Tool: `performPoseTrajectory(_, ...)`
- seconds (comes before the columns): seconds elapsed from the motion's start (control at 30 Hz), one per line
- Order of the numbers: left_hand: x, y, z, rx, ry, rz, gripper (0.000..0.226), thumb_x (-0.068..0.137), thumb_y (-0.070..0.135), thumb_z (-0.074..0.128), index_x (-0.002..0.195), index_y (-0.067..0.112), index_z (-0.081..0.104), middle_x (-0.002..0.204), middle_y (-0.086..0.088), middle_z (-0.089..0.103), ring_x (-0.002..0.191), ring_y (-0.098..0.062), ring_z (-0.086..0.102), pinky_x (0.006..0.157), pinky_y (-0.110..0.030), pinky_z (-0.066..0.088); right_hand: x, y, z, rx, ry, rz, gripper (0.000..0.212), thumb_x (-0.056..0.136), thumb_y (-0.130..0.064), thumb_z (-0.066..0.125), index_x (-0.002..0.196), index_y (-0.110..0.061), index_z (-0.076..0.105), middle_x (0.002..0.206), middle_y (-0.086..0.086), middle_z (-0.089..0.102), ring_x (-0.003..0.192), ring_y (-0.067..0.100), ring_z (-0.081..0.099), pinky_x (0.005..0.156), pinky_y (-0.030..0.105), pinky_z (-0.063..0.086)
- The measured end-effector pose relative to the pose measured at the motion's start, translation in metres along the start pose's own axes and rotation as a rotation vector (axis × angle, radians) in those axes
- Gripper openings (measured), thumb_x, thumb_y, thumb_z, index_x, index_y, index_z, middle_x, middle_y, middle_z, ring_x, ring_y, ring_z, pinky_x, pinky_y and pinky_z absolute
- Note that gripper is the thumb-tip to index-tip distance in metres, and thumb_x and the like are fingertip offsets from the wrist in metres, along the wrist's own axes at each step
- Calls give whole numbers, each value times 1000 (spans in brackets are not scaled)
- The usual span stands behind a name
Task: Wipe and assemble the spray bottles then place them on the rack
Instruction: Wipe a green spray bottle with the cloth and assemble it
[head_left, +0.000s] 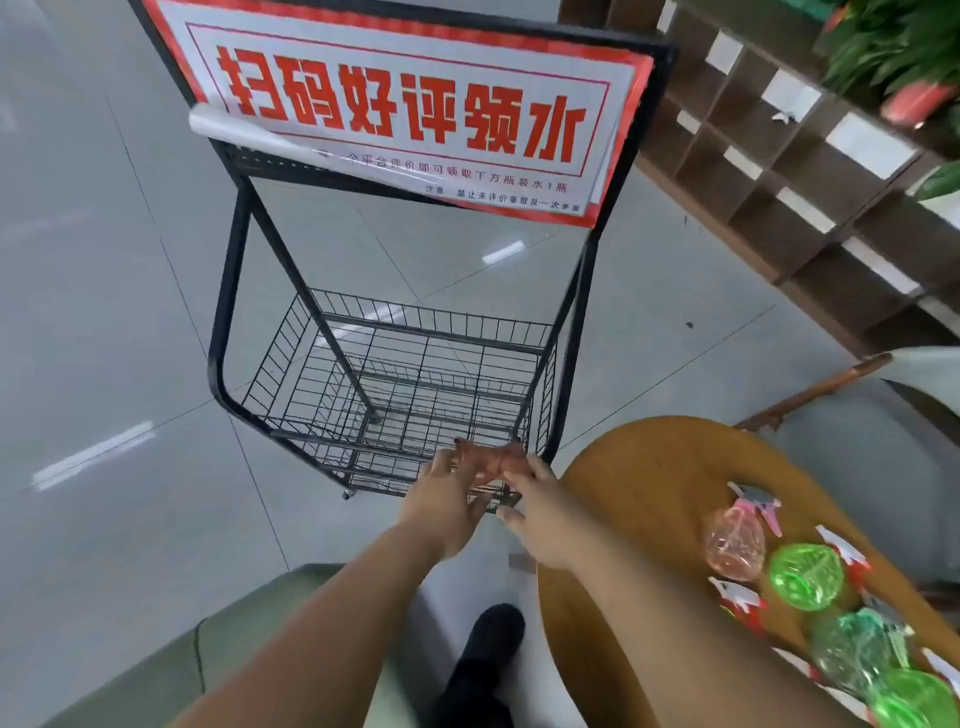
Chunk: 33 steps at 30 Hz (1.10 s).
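Head view, looking down.

- Rack (228, 312): black metal frame on a grey tiled floor (104, 260). A wire basket (395, 374) is set low in the frame, with a red-and-white sign (410, 104) across the top.
- Both arms reach forward to the near rim of the basket.
- Left hand (441, 499): seen from the back, thumb and fingers closed on a reddish item (488, 460) held right at the basket rim.
- The item is smeared by motion, so I cannot say whether it is a bottle or only part of one.
- Right hand (540, 514): fingertips lie against the same item from the other side, and the thumb sits lower, apart from it. I cannot tell whether this hand grips or only touches.
- Round wooden table (649, 493): just right of the rack, under the right forearm.
- Bottles on the table, lying in a row along its right side:
  - a pink spray bottle (735, 545) farthest out;
  - a green spray bottle (805, 574) beside it;
  - a dark green spray bottle (857, 649) next;
  - a second green spray bottle (914, 696) at the frame edge.
- Red-and-white trigger heads show beside several of them.
- A black shoe (488, 649) is on the floor below the hands, and a green seat (260, 649) is at lower left.
- A brown shelf (779, 182) with plants (893, 47) is at upper right.
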<state>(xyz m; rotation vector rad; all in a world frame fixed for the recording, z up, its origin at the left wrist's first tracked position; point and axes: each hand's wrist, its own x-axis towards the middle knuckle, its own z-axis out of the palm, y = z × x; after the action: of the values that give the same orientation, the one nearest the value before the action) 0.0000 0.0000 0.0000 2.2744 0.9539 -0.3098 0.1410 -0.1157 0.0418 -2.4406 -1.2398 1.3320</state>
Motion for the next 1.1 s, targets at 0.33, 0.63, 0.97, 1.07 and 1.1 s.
performPoseTrajectory(0.33, 21, -7, 19, -381, 49, -112, 31, 104, 27, 68, 135, 25, 66, 141, 1, 44, 107, -13, 66, 100, -35, 54, 40, 8, 17, -63, -37, -21, 74, 109, -47, 55, 169, -42, 12, 175, -11, -28, 164, 31, 20, 124, 49, 39)
performPoseTrajectory(0.63, 37, -10, 21, -561, 83, -276, 6, 101, 25, 71, 105, 22, 68, 111, 6, 73, 104, -16, 68, 88, -31, 49, 54, 8, 23, -97, -30, 30, 81, 111, -49, 49, 172, -13, 9, 178, -12, -19, 166, 23, 9, 129, 47, 32)
performPoseTrajectory(0.97, 23, 7, 3, -1169, 48, -454, 7, 98, 0, 67, 105, 2, 67, 89, -17, 79, 82, -27, 74, 86, -38, 62, 16, 4, -5, 80, 151, -107, 51, 108, -22, 60, 158, -18, 51, 164, -15, 40, 141, 13, 50, 115, 28, 44)
performPoseTrajectory(1.07, 15, 25, 1, -1388, 21, -446, 17, 101, -11, 60, 111, 2, 56, 86, -15, 76, 81, -28, 77, 86, -38, 64, 3, 11, -8, 183, 240, -127, 41, 102, -23, 72, 143, -23, 66, 146, -16, 56, 127, 10, 58, 107, 26, 49)
performPoseTrajectory(1.1, 11, 32, 1, -1388, 3, -429, 19, 100, -13, 58, 110, 2, 55, 86, -14, 75, 82, -26, 77, 86, -37, 64, -3, 16, -10, 218, 268, -121, 39, 100, -23, 74, 138, -25, 68, 140, -17, 59, 123, 9, 60, 104, 25, 51)
